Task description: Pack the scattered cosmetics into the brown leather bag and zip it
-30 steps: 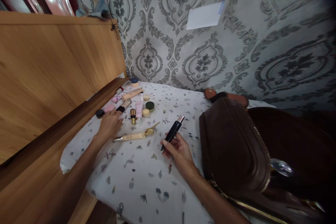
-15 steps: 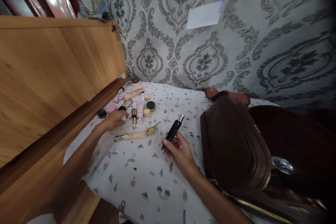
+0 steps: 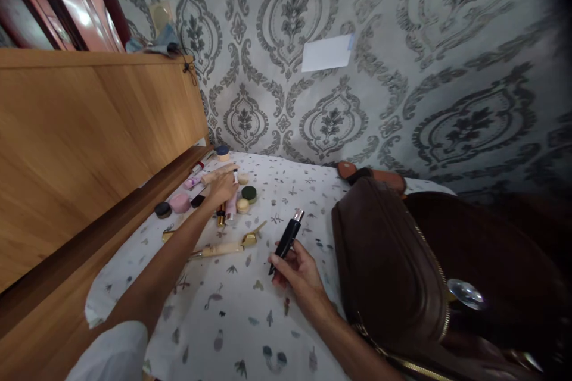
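Observation:
My right hand is closed around a black cosmetic tube with a shiny silver end, held tilted above the patterned sheet. My left hand reaches in among the cosmetics, its fingers stretched over a pink tube and close to a peach tube; the fingertips are partly hidden. Beside that pink tube lies a small bottle with a gold cap. A beige tube and a gold hair clip lie nearer to me, with my left forearm covering the tube's end.
Several jars stand around, among them a dark green-lidded jar, a pink jar and a black jar. At the right sits an open brown bag. A wooden panel borders the left, and a papered wall the back.
My left hand has moved forward and right, from beside the small bottles to over the tubes. A gold-coloured piece now shows left of my forearm. My right hand still holds the black tube.

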Motion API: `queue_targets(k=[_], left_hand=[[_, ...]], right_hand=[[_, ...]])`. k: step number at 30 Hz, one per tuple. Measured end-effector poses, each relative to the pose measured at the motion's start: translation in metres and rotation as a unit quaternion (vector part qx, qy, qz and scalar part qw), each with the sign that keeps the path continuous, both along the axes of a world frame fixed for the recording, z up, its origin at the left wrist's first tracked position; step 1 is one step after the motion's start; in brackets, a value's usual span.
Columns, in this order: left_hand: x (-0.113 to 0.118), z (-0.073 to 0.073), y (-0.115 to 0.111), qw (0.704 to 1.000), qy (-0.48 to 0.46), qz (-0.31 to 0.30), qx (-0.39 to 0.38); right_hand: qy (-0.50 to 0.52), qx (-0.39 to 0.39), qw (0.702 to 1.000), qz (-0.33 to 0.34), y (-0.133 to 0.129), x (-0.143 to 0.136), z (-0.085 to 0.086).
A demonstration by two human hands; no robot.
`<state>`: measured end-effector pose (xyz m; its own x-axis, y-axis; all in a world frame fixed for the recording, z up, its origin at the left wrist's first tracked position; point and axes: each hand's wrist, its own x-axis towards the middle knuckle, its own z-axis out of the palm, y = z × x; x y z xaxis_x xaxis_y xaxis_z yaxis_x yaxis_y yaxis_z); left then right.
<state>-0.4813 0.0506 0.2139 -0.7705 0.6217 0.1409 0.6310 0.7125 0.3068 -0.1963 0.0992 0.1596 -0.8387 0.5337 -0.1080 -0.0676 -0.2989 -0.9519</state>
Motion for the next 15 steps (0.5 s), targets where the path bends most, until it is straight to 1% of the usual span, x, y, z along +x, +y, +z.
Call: queue_targets(k=[3,6,8,11,13,15], left_hand=[[-0.004,-0.007,0.023,0.998,-0.030,0.047,0.013],[-0.007,-0.010,0.033,0.993,-0.063,0.082,0.051],[-0.011,-0.010,0.032,0.987,-0.090,0.095,0.088],[-0.020,-0.008,0.024,0.972,-0.142,0.100,0.160],[-0.027,-0.005,0.018,0.954,-0.183,0.096,0.218],[-0.033,-0.001,0.011,0.927,-0.234,0.075,0.284]], right_hand=[[0.003,-0.005,1.000,0.003,0.001,0.000,-0.004],[0.007,-0.003,1.000,0.005,0.001,0.000,-0.005],[0.011,-0.003,1.000,0.006,0.001,-0.001,-0.004],[0.019,-0.005,1.000,0.006,0.001,-0.001,-0.001],[0.018,-0.004,1.000,0.006,0.001,-0.001,0.000],[0.012,-0.002,1.000,0.004,0.001,0.000,0.000]])
